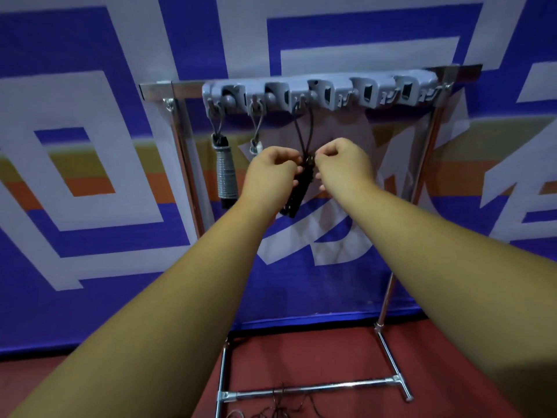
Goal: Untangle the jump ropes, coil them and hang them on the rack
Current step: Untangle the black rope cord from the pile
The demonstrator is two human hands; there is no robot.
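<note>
- Head view, far left: a blue banner (90,182) with big white strokes and orange and tan bands hangs behind everything. The strokes are cropped and I cannot read them as words.
- A metal rack (422,164) stands in front of the banner on a red floor (316,351). A grey hook strip (331,86) runs along its top bar. I can make out no label on it.
- From the strip's leftmost hook hangs a grey rope (226,179), wound into a tight, ribbed bundle with a dark end showing at top and bottom, held by a thin loop.
- The next hook carries a second rope (256,147), also on a thin loop. Only a pale, whitish piece at its top shows, because my hand covers the rest.
- My left hand (271,173) has its fingers curled round the upper part of the black rope (297,191), gripping it from the left.
- That black rope is a narrow, dark bundle hanging straight down. Two strands of its cord rise from the top to the third hook of the strip. Its lower end sticks out below my left hand.
- My right hand (343,164) is closed in a narrow pinch at the top of the same bundle, fingertips touching it from the right.
- Low down, thin black cord (283,398) lies loose and tangled on the floor, crossing the rack's base bar.
</note>
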